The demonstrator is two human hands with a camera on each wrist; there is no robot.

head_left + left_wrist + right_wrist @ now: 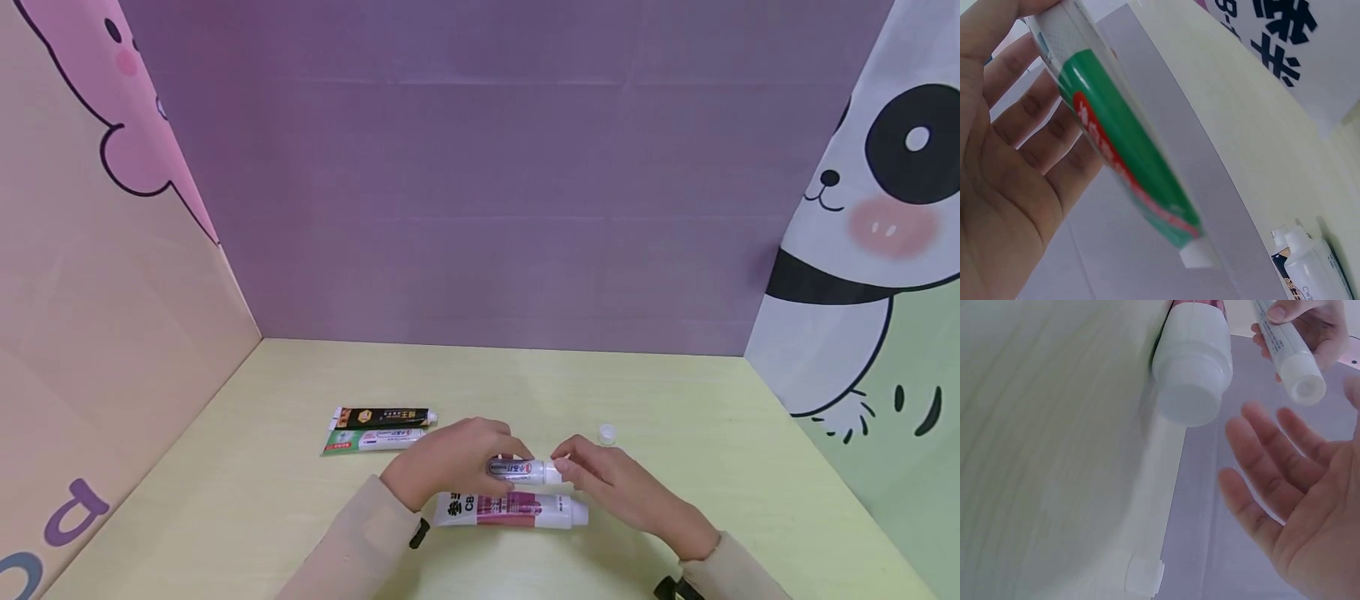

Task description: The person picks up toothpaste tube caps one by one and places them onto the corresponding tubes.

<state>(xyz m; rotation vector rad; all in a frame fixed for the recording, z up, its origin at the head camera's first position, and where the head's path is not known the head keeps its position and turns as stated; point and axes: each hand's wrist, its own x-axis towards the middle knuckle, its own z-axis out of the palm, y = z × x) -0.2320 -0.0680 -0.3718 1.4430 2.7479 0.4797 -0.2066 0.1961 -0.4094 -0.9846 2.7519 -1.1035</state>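
My left hand [468,458] holds a white toothpaste tube [517,472] between thumb and fingers. Green and red printing shows on this tube [1125,140] in the left wrist view. Its white cap [1302,378] points toward my right hand [1300,478], whose fingers are spread loosely and stand apart from the cap. From the head, the right fingertips appear right beside that cap. Below the held tube, a larger pink-and-white toothpaste tube [551,510] lies on the table with a white cap of its own. A small loose white cap [607,433] sits beyond my right hand.
A black toothpaste tube [386,418] and a green-and-white tube [375,442] lie side by side at the left of the pale wooden table [225,500]. A purple wall [487,208] closes off the back, with printed cartoon panels on both sides.
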